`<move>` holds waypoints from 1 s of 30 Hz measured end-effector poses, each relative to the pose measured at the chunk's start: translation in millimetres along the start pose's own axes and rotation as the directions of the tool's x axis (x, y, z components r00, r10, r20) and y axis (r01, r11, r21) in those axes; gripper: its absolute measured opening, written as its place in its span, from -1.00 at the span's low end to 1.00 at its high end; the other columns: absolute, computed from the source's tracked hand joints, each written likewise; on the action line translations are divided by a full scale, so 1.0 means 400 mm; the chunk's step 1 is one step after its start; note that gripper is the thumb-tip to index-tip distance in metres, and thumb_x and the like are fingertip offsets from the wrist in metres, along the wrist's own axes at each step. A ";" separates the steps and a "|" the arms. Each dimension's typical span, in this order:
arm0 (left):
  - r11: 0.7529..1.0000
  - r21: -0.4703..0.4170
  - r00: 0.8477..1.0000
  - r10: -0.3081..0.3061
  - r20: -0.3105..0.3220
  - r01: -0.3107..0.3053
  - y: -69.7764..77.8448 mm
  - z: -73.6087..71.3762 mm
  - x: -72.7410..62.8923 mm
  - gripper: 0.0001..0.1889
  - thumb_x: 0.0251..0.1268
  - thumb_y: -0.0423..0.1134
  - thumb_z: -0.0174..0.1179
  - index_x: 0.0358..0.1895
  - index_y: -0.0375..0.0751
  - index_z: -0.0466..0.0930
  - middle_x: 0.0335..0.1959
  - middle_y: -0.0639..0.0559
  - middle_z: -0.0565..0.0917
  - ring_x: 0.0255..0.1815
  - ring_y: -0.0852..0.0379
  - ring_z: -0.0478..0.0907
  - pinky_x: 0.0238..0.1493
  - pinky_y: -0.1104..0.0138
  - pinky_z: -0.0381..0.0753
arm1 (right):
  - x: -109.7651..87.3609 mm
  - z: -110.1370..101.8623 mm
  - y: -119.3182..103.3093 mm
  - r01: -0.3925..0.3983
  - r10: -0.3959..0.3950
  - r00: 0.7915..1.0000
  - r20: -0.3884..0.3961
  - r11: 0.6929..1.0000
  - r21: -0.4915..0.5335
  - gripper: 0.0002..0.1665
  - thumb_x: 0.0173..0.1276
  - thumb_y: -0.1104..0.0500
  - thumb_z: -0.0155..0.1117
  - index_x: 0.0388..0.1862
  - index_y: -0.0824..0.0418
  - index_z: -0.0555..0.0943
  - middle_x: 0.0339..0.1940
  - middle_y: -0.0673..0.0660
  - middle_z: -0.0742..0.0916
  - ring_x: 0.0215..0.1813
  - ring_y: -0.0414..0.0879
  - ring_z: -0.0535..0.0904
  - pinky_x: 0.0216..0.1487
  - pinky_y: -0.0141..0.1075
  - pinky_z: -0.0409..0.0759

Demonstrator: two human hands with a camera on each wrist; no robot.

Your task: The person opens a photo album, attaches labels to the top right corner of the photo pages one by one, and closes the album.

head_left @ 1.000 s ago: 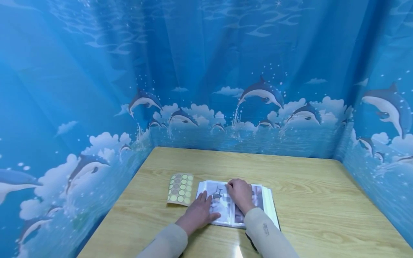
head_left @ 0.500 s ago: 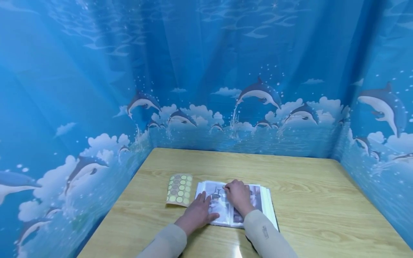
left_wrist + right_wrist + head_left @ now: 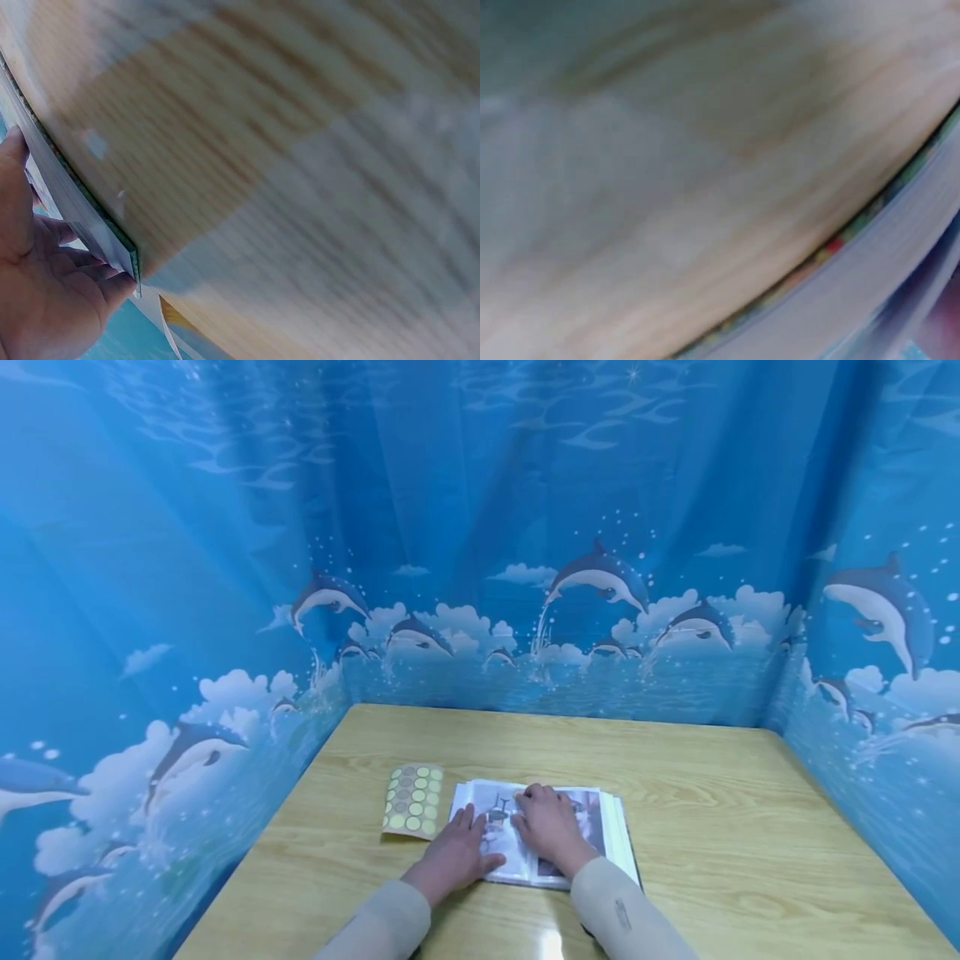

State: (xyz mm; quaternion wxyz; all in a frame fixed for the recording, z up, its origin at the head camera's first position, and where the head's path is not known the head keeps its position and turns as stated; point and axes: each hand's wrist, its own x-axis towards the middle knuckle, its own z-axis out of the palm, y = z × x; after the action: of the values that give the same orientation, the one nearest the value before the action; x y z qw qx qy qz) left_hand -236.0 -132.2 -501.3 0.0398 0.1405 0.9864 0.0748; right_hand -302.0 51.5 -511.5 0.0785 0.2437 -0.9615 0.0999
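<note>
Blue dolphin curtain [image 3: 480, 485] behind worktop [image 3: 712, 802] | sheet of round stickers [image 3: 412, 802] just left of photo album [image 3: 517, 863] | left hand [image 3: 453, 850] on album's left side, fingers straight, slightly spread | photo album open on worktop | right hand [image 3: 552, 828] over album's middle, fingers bent, can't tell if pinching

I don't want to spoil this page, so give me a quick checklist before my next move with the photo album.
1. Photo album open on the table: ok.
2. Left hand resting on the left page: ok.
3. Sheet of round stickers close by, left of the album and apart from it: ok.
4. Right-page photo fully uncovered: not ok; the right hand partly covers it.
5. Right hand holding nothing: cannot tell.
</note>
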 end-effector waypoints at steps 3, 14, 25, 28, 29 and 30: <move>1.000 0.005 1.000 0.001 -0.001 -0.001 -0.003 0.000 -0.001 -0.09 0.33 0.36 0.02 0.46 -0.37 0.25 0.49 -0.41 0.15 0.48 -0.32 0.15 0.47 -0.02 0.18 | -0.007 -0.006 -0.006 0.006 -0.005 0.998 0.069 1.000 -0.017 -0.30 0.46 -0.24 0.10 0.37 0.18 0.47 0.31 0.25 0.52 0.34 0.18 0.40 0.36 0.21 0.28; 1.000 0.010 1.000 0.010 -0.014 -0.009 -0.010 0.008 0.001 -0.10 0.33 0.36 0.01 0.45 -0.37 0.26 0.48 -0.41 0.17 0.47 -0.32 0.17 0.46 -0.02 0.19 | -0.039 -0.010 -0.018 0.043 -0.042 0.995 0.087 0.999 -0.004 -0.13 0.49 -0.35 -0.06 0.47 0.27 0.32 0.42 0.31 0.42 0.44 0.26 0.29 0.45 0.23 0.14; 1.000 0.003 1.000 -0.003 -0.009 0.003 -0.003 0.000 0.001 -0.11 0.34 0.35 0.02 0.46 -0.35 0.25 0.49 -0.40 0.16 0.48 -0.31 0.15 0.47 -0.01 0.18 | -0.029 -0.009 -0.005 0.067 -0.065 0.994 0.085 0.997 -0.022 -0.16 0.50 -0.34 -0.09 0.46 0.25 0.35 0.43 0.28 0.42 0.44 0.23 0.28 0.45 0.23 0.12; 1.000 -0.009 1.000 -0.006 -0.002 0.006 0.000 -0.002 -0.001 -0.10 0.34 0.35 0.03 0.46 -0.35 0.25 0.50 -0.40 0.15 0.48 -0.31 0.15 0.48 -0.01 0.17 | -0.026 -0.008 -0.003 0.072 -0.070 0.994 0.084 0.997 -0.017 -0.17 0.50 -0.34 -0.08 0.44 0.25 0.37 0.42 0.28 0.44 0.43 0.24 0.29 0.45 0.24 0.13; 1.000 -0.012 1.000 -0.006 -0.001 0.006 0.001 -0.001 -0.001 -0.10 0.33 0.35 0.03 0.46 -0.35 0.25 0.50 -0.40 0.15 0.48 -0.31 0.15 0.48 -0.02 0.17 | -0.025 -0.008 -0.003 0.074 -0.073 0.994 0.082 0.997 -0.014 -0.17 0.49 -0.34 -0.06 0.43 0.25 0.38 0.41 0.29 0.45 0.43 0.25 0.30 0.44 0.25 0.13; 1.000 -0.016 1.000 -0.006 0.001 0.006 0.002 -0.001 -0.001 -0.10 0.33 0.35 0.03 0.46 -0.35 0.25 0.50 -0.40 0.15 0.48 -0.31 0.15 0.48 -0.02 0.17 | -0.023 -0.008 -0.003 0.073 -0.071 0.994 0.088 0.997 -0.020 -0.17 0.49 -0.34 -0.06 0.43 0.24 0.38 0.41 0.28 0.45 0.43 0.24 0.30 0.44 0.24 0.14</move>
State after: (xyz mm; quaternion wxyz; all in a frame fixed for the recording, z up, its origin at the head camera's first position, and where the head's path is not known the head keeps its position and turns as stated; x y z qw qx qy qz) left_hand -235.3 -131.8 -500.9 0.0415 0.1371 0.9862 0.0828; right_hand -293.1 55.6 -510.1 0.0429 0.2815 -0.9557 0.0750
